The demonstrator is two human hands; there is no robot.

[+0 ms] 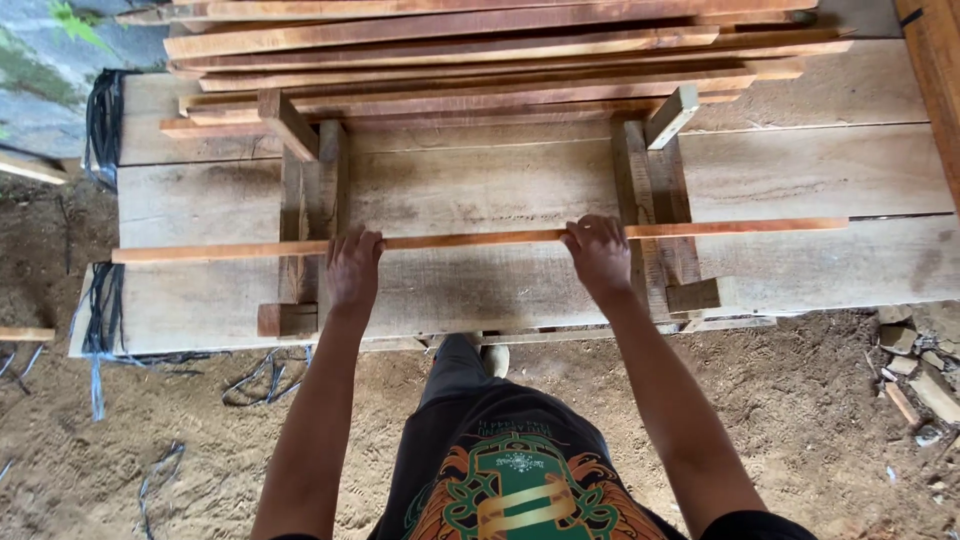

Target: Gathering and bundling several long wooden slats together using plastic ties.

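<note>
Your left hand [352,265] and your right hand [598,252] are both curled shut around one long, thin, reddish wood stick [480,239]. The stick lies flat across two upright wood frames [640,190] that stand on the surface [820,170] of wide, pale, rough planks. Behind the stick, a pile of more reddish sticks [480,50] rests on the frames.
</note>
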